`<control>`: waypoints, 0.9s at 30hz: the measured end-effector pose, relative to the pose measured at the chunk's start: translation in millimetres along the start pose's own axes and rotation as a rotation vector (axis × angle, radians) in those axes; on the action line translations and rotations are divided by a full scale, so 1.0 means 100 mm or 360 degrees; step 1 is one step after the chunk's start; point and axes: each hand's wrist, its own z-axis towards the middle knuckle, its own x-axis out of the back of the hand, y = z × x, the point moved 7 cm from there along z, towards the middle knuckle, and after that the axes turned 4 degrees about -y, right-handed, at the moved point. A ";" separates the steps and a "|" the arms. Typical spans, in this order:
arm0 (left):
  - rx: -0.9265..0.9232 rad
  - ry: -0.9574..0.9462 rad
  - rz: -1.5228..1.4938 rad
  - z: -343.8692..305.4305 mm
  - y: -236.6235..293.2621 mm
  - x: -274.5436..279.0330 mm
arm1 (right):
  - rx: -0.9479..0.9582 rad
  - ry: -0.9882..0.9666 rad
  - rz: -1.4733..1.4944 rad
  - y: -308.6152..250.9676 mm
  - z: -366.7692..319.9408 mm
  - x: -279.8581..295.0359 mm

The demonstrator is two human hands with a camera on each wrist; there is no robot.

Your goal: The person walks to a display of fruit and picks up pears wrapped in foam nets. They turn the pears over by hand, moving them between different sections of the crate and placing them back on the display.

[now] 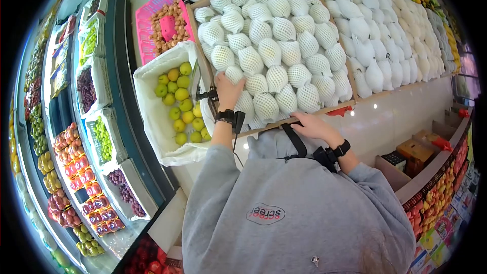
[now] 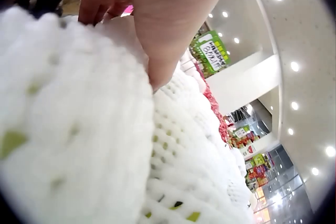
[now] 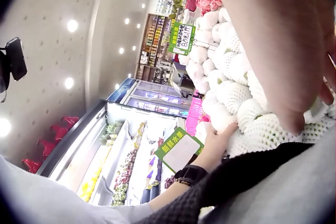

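Observation:
In the head view, my left hand (image 1: 229, 93) is at the left front of a display crate, its thumb and fingers around a pale fruit in a white foam net (image 1: 234, 74). Up close in the left wrist view, the thumb of the left hand (image 2: 157, 14) bends down over the white netting, while the other fingertips are partly hidden. My right hand (image 1: 317, 127) rests at the crate's front edge (image 1: 264, 127), beside a black strap (image 1: 294, 140), and holds no fruit. Rows of foam-netted fruit (image 1: 277, 78) lie around both hands.
Left of the crate stands a white-lined box (image 1: 152, 122) of yellow-green fruit. Behind it is a pink basket (image 1: 143, 30) of small brown fruit. A refrigerated shelf (image 1: 144, 137) runs along the left. More white-wrapped fruit (image 1: 373, 35) fills the right side.

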 end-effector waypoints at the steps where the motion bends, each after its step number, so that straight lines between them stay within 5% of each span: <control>1: 0.0012 0.0022 -0.0025 0.01 -0.04 -0.03 | 0.0014 0.0022 -0.0001 0.03 -0.02 -0.01; 7: 0.0090 -0.0075 -0.0169 -0.02 -0.27 0.02 | 0.0058 0.0068 -0.0001 0.10 -0.09 -0.01; 11: 0.0333 -0.0285 0.0186 -0.51 -0.26 0.15 | 0.0129 0.0125 0.0030 0.20 -0.11 -0.05; 14: 0.0213 -0.0385 0.0247 -0.85 -0.09 -0.09 | 0.0143 0.0105 0.0023 0.29 -0.12 -0.12; 24: 0.0445 0.0132 0.0096 -1.00 -0.13 -0.22 | 0.0177 0.0068 -0.0039 0.20 -0.16 -0.02; 27: 0.0390 -0.0054 0.0180 -0.88 -0.14 -0.25 | 0.0165 0.0034 -0.0073 0.25 -0.19 0.00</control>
